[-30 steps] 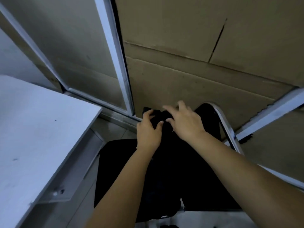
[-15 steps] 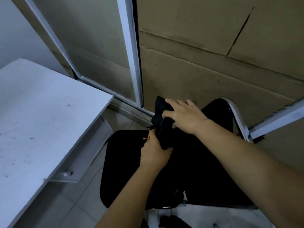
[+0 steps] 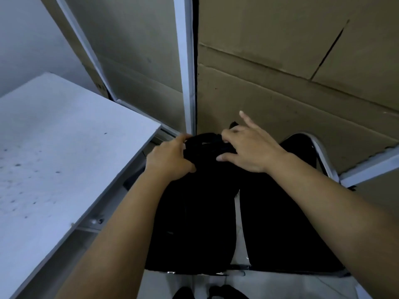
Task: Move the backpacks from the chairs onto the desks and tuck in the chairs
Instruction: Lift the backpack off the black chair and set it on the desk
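Observation:
A black backpack (image 3: 194, 212) hangs upright in front of me, over the black chair (image 3: 291, 212) with a silver metal frame. My left hand (image 3: 170, 158) is closed around the left side of its top. My right hand (image 3: 250, 145) holds the top handle from the right, with the index finger sticking up. The white desk (image 3: 54, 158) lies to the left, its edge close beside the backpack. The lower part of the backpack blends into the dark chair seat.
Brown cardboard sheets (image 3: 280, 72) and white metal frame bars (image 3: 185, 61) stand right behind the chair. A drawer or rail with screws (image 3: 95, 221) shows under the desk edge. Pale floor tiles and my dark shoes (image 3: 207, 292) are at the bottom.
Both hands have lifted the backpack's top up and to the left, toward the desk edge. My left hand has shifted from below the strap to the top left side.

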